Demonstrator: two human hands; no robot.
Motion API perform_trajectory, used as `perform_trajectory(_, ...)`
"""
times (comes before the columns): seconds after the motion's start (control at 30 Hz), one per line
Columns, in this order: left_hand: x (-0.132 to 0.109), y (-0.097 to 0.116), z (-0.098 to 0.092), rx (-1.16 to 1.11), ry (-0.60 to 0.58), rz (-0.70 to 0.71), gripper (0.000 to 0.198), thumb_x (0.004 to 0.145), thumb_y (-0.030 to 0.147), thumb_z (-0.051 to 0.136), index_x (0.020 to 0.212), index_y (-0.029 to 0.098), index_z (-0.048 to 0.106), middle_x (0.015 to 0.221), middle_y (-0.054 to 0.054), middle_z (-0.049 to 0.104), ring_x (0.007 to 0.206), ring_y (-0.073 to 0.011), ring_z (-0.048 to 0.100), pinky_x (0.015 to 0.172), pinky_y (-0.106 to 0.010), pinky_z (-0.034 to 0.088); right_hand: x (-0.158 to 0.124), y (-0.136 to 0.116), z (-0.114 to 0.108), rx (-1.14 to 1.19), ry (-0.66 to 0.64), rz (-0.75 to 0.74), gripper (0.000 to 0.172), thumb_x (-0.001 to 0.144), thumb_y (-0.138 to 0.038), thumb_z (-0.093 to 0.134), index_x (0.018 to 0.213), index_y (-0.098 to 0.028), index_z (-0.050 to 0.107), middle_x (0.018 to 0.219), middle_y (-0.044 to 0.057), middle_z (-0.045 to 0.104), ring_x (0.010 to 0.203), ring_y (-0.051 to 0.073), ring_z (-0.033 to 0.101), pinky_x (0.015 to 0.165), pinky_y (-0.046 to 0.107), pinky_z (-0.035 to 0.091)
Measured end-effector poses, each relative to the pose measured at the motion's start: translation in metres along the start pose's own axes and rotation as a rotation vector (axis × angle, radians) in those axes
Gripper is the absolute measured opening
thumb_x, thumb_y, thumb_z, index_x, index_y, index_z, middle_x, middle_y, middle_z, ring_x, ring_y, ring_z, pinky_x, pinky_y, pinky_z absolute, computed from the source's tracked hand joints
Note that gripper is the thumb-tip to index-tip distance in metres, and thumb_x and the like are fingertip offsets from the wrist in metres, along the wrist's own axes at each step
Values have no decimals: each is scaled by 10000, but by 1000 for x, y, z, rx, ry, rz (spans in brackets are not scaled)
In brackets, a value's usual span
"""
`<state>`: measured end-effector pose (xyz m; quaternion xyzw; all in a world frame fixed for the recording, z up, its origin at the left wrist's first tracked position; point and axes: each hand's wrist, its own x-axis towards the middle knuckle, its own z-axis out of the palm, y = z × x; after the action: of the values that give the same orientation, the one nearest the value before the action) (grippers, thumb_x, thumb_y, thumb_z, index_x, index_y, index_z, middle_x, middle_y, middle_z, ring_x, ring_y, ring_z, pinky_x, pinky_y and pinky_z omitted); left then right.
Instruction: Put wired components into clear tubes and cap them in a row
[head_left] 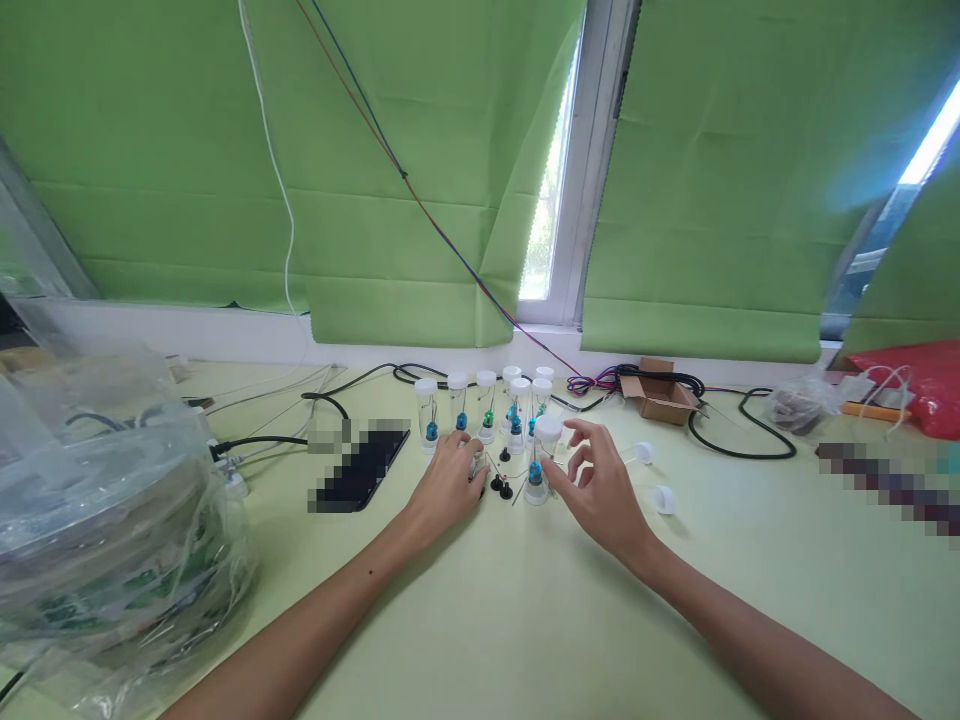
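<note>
My left hand (450,480) rests on the green table with its fingers curled around a small clear vial lying by the knuckles. My right hand (596,480) has its fingers spread, thumb and fingertips touching an upright clear vial with a white cap and a blue piece inside (538,462). Behind them stands a row of several capped vials (487,405) holding blue and green pieces. Small black pieces (501,486) and thin pins lie between my hands.
A black phone (367,465) lies left of my hands. Plastic-wrapped bundles (97,520) fill the left edge. Black cables (742,430), a small cardboard box (660,395), two loose white caps (654,475) and a red bag (919,385) lie to the right.
</note>
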<state>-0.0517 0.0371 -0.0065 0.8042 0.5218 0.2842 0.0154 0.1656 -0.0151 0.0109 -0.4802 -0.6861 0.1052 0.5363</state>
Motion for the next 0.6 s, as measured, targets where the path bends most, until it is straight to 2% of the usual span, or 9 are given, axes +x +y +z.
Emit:
perform_trajectory(0.1, 0, 0, 0, -14, 18, 13, 267, 881, 292, 501, 1062, 153, 639, 1187, -161, 556, 1212, -335, 461, 951, -461, 461, 1, 4, 3, 11, -4, -43, 476, 869, -385, 593, 1296, -239, 443, 1055, 76, 522, 774, 170, 568, 576, 279, 508)
perform_trajectory(0.23, 0, 0, 2, -23, 35, 27, 248, 876, 287, 505, 1036, 160, 645, 1163, -153, 559, 1197, -329, 473, 947, -457, 462, 2, 12, 5, 25, -47, -80, 583, 879, -377, 593, 1394, -251, 352, 1088, 87, 602, 938, 220, 600, 762, 362, 536)
perform_trajectory(0.4, 1, 1, 1, -37, 53, 44, 235, 882, 271, 501, 1028, 157, 646, 1135, -146, 567, 1177, -323, 482, 941, -458, 463, 3, 17, 9, 160, -170, -12, 561, 900, -373, 570, 1383, -238, 318, 1022, 65, 670, 946, 218, 629, 891, 420, 498)
perform_trajectory(0.6, 1, 6, -4, -63, 77, 58, 226, 901, 261, 483, 1013, 159, 650, 1114, -134, 577, 1141, -302, 497, 939, -450, 456, 4, 10, 9, 469, -214, 181, 512, 906, -460, 552, 1312, -210, 366, 969, 70, 665, 911, 217, 662, 857, 406, 535)
